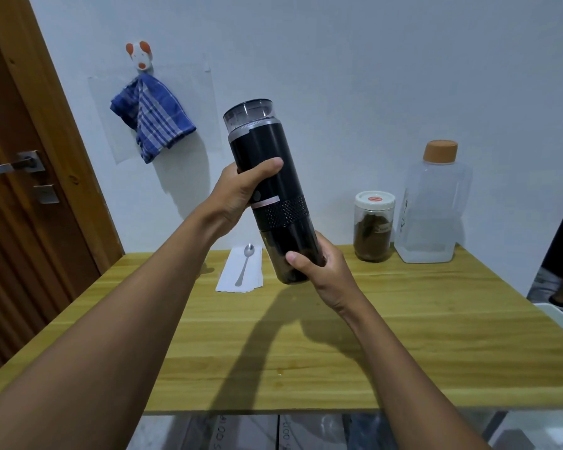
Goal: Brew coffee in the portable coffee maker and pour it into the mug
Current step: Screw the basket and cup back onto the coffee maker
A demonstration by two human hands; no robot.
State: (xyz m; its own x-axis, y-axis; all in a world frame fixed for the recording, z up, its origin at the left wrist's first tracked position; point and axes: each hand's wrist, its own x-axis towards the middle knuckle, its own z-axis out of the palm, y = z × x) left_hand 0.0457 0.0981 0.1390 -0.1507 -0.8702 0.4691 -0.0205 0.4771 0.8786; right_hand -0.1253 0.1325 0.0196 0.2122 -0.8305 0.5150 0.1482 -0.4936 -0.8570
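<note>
Hanging blue striped towel (pixel 152 120), spoon (pixel 245 267) on white napkin (pixel 229 282), left hand (pixel 241 196) curled round black coffee maker (pixel 267 177), tilted in the air above the wooden table (pixel 403 336), right hand (pixel 320 266) gripping its see-through base (pixel 278 251), white-lidded jar (pixel 372 228) of brown grounds, orange-capped clear bottle (pixel 433 209).

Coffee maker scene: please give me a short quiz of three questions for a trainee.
1. True or false: only one hand holds the coffee maker.
2. Which hand holds its lower, see-through end? A left; B right.
3. Fill in: the spoon lies on a white ____.
Key: 1 false, the left hand holds its middle too; 2 B, the right hand; 3 napkin.
</note>
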